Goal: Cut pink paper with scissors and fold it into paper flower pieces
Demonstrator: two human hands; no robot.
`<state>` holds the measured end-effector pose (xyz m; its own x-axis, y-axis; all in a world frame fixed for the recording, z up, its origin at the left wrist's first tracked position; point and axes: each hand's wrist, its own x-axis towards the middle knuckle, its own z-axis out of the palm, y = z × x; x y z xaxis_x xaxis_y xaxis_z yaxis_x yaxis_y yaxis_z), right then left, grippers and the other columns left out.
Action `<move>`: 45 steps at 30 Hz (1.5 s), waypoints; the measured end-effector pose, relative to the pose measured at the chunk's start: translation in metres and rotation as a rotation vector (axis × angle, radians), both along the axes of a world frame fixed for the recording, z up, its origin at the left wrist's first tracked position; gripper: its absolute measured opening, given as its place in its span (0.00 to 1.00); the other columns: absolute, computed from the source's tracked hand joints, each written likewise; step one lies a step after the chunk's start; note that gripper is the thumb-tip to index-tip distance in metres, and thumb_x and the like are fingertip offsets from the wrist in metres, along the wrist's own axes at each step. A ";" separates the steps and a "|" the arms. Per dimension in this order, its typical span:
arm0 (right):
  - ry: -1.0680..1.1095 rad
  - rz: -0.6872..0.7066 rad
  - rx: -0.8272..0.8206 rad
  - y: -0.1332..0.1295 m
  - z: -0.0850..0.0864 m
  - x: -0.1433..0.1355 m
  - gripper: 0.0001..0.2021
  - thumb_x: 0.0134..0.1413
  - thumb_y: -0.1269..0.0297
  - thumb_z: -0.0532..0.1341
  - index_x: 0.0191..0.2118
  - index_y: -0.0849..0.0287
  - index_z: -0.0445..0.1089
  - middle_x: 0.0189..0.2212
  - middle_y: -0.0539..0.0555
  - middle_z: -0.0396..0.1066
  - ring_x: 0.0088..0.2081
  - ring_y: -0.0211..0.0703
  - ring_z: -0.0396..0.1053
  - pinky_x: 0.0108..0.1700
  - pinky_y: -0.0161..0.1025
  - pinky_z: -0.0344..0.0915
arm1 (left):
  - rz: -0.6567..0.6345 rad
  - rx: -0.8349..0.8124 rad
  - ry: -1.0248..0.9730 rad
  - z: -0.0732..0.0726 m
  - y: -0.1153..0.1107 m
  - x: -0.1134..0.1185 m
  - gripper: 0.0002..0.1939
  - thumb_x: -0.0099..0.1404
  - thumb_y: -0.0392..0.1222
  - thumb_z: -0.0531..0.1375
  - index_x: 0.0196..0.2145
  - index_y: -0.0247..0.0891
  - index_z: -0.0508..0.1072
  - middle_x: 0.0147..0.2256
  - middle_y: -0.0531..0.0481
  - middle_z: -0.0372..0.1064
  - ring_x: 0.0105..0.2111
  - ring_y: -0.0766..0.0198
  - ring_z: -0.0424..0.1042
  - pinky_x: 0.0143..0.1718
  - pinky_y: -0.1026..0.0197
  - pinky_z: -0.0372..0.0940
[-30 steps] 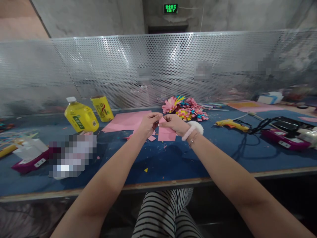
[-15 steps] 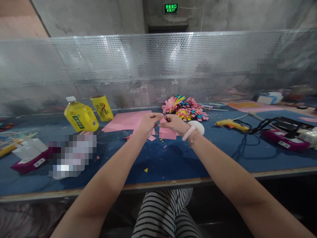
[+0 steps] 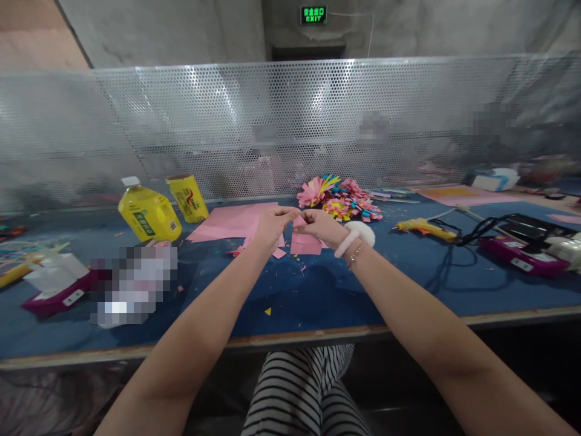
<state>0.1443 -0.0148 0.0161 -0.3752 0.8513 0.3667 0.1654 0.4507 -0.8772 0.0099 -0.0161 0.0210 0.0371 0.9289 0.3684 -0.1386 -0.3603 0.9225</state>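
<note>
The left hand (image 3: 275, 225) and the right hand (image 3: 320, 224) meet over the blue tabletop (image 3: 318, 303), their fingertips closed in a pinch on the upper part of 1 small pink paper piece (image 3: 305, 244). The piece hangs below the right fingers, its lower part flat and facing the camera. The fingers cover its top, so it is hard to tell whether there is a crease or just a plain edge between them. For paper this thin, a light, even pinch from both sides likely works best: too much force could wrinkle it, and 2 hands pulling apart could tear it. Holding the hands level and drawing the edges together squarely should make any fold come out straight, and a fingernail run slowly along it would sharpen the line. Larger pink sheets (image 3: 231, 219) lie just beyond the left hand, with smaller pink scraps around it, and a loose piece could snag or slip in with the held paper if the hands drop low. Colorful paper flowers (image 3: 313, 192) sit behind the hands, near the mesh panel (image 3: 313, 121), while the yellow glue gun (image 3: 424, 228) rests well apart, off to the right.
</note>
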 end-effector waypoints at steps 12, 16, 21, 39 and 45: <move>-0.005 0.022 0.018 -0.003 0.003 0.001 0.15 0.32 0.59 0.64 0.20 0.61 0.56 0.18 0.43 0.50 0.21 0.28 0.47 0.23 0.32 0.45 | -0.041 -0.084 -0.071 0.006 -0.007 -0.001 0.09 0.44 0.42 0.63 0.22 0.33 0.72 0.14 0.57 0.52 0.15 0.77 0.48 0.15 0.68 0.41; 0.003 0.033 -0.036 -0.002 0.001 0.001 0.17 0.31 0.58 0.64 0.19 0.61 0.55 0.17 0.43 0.49 0.20 0.28 0.45 0.22 0.31 0.43 | 0.006 0.030 -0.033 0.005 -0.003 -0.002 0.13 0.48 0.49 0.61 0.24 0.33 0.72 0.20 0.53 0.60 0.15 0.77 0.49 0.15 0.67 0.43; 0.041 0.058 -0.082 0.000 0.000 0.002 0.17 0.29 0.59 0.65 0.20 0.61 0.57 0.18 0.44 0.52 0.20 0.28 0.47 0.23 0.31 0.45 | 0.069 0.126 0.083 0.004 -0.003 -0.001 0.14 0.49 0.50 0.60 0.23 0.34 0.72 0.17 0.54 0.58 0.16 0.75 0.51 0.17 0.67 0.46; -0.111 0.005 0.000 -0.001 0.001 0.004 0.16 0.34 0.61 0.62 0.17 0.60 0.52 0.16 0.43 0.43 0.19 0.28 0.41 0.22 0.33 0.38 | 0.180 0.156 0.210 0.001 0.005 -0.004 0.06 0.47 0.41 0.61 0.21 0.35 0.72 0.17 0.54 0.62 0.18 0.72 0.57 0.21 0.66 0.51; -0.153 0.000 -0.023 -0.003 0.000 0.004 0.19 0.33 0.58 0.63 0.16 0.60 0.49 0.15 0.43 0.42 0.19 0.28 0.41 0.22 0.33 0.38 | 0.206 0.214 0.249 -0.002 0.008 -0.006 0.06 0.48 0.41 0.60 0.22 0.35 0.72 0.18 0.53 0.63 0.20 0.71 0.60 0.23 0.66 0.54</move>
